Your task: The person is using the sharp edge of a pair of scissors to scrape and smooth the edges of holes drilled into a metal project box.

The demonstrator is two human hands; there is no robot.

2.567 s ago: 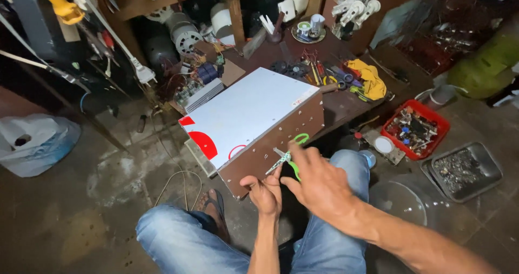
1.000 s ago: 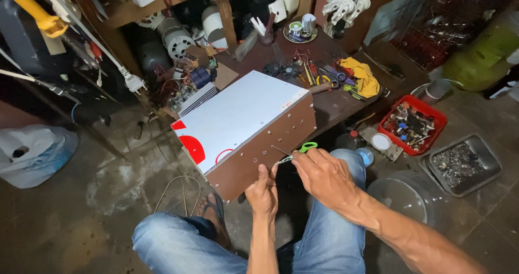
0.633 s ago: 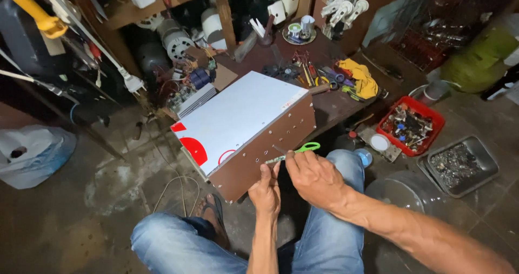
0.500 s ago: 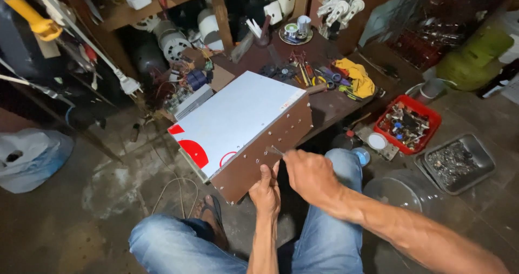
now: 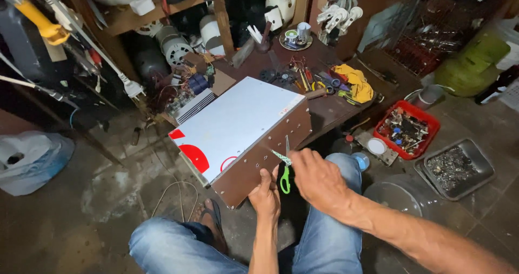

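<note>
Seated, large white-topped box [image 5: 238, 125] with brown perforated side propped against the knees and the low bench [image 5: 330, 109]. Left hand [image 5: 265, 193] closed, pressed against the lower side panel. Right hand [image 5: 319, 179] gripping green-handled scissors [image 5: 283, 168], blades open near the panel. Probably snipping or prying at a small fastener; target too small to confirm. Next move needs a precise tip placement and a steady box.

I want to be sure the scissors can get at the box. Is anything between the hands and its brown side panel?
Nothing visible. The right hand holds the green-handled scissors right at the brown side panel; the left hand sits just below it.
</note>
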